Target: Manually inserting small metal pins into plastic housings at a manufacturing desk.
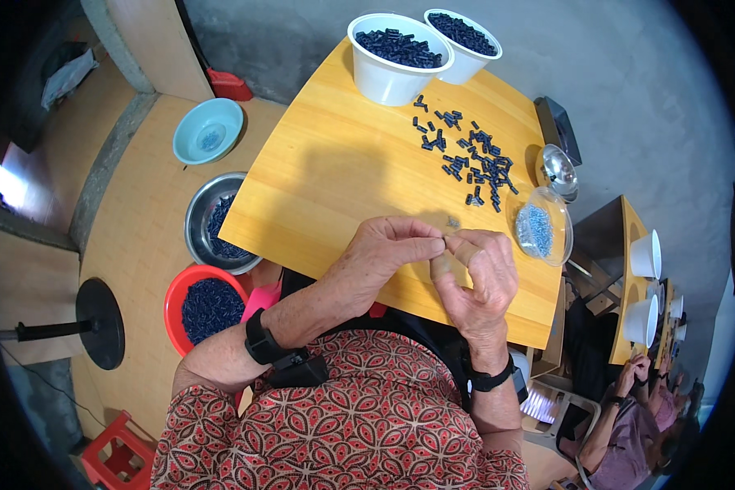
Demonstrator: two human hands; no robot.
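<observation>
My left hand point(381, 255) and my right hand point(480, 278) meet above the near part of the yellow wooden table point(302, 196). Thumbs and fingers are pinched together at the tips, and whatever sits between them is too small to make out. Just beyond the fingertips lies a tiny heap of small clear or silvery bits point(453, 221). Farther back, short black plastic pieces point(486, 159) are scattered in a loose pile. To the right of my right hand stands a clear round tub point(557, 237) holding small pale blue-silver parts.
Two white buckets point(392, 86) of black pieces stand at the table's far end. A shiny metal bowl point(557, 170) is by the right edge. On the floor at left are a turquoise basin point(186, 135), a steel basin point(194, 224) and a red basin point(174, 314). Other people work at right.
</observation>
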